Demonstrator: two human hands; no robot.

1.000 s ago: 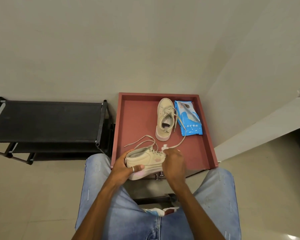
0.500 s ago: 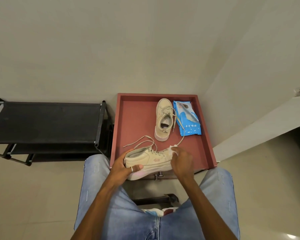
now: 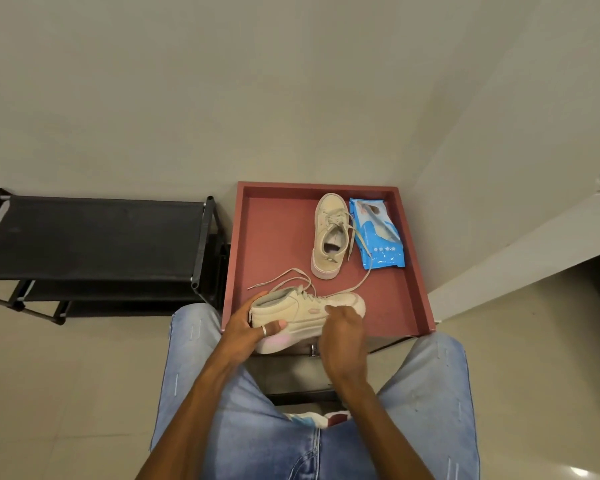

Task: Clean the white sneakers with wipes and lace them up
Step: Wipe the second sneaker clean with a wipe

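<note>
Sliding back from the toe, my right hand (image 3: 342, 329) now lies on the sneaker's (image 3: 302, 308) side, fingers curled; what they hold I cannot tell. My left hand (image 3: 245, 329) grips the heel, thumb across it, over the tray's (image 3: 274, 237) near edge.

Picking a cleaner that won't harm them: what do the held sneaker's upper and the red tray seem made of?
The held sneaker: upper looks like matte cream suede or canvas, no shine; I cannot tell which. The red tray: likely painted wood or laminate, flat even matte colour, squared walls.
</note>
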